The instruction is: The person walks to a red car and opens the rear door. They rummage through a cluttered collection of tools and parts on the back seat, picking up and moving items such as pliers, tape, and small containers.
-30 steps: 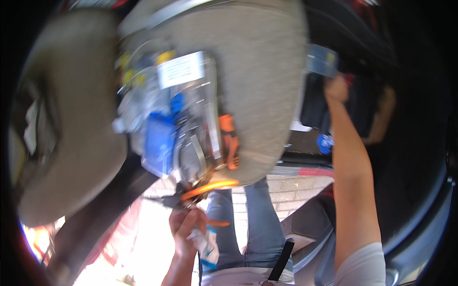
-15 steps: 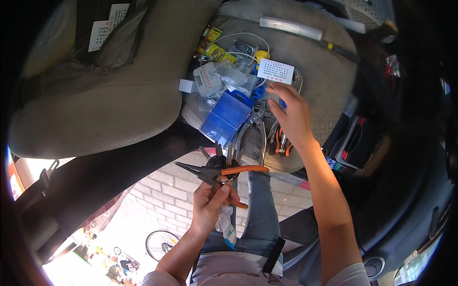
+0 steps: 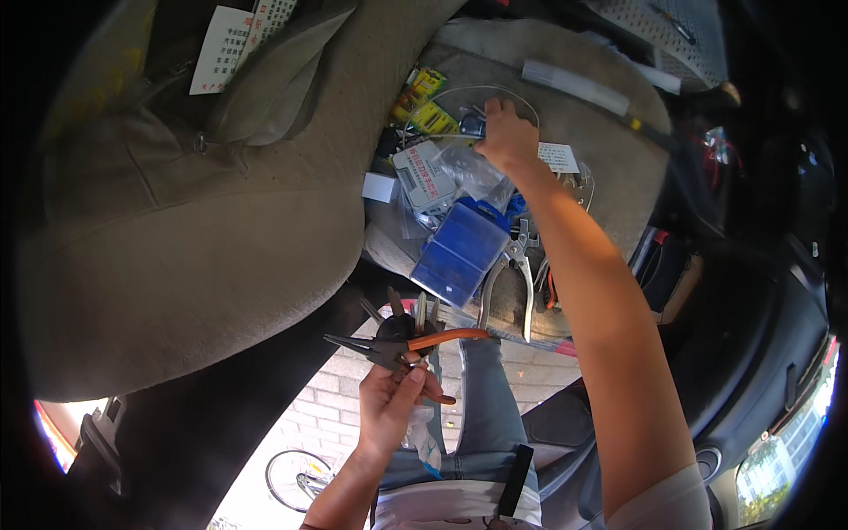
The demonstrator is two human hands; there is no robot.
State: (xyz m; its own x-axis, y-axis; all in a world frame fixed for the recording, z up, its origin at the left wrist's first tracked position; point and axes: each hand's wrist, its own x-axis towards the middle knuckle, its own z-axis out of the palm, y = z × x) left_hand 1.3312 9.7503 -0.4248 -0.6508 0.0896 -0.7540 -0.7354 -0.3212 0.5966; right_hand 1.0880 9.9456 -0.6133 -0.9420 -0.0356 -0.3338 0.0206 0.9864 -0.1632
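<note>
My left hand is closed around long-nosed pliers with orange handles, held over the gap in front of the seat. A bunch of keys is gathered against the pliers, and a crumpled clear plastic bag hangs below the same hand. At the back of the pile on the seat, my right hand reaches down with bent fingers drawn together. What is under its fingertips is hidden. Closest to it are a dark key fob, a white cable and clear plastic bags.
The car seat bears a blue-lidded case, silver-handled pliers, a grey box, a small white box, yellow battery packs, a printed card and a clear tube. Another seat is at left.
My right hand has moved farther back, from beside the printed card to the key fob and cable. The view has shifted slightly; my left hand keeps its hold on the pliers and keys.
</note>
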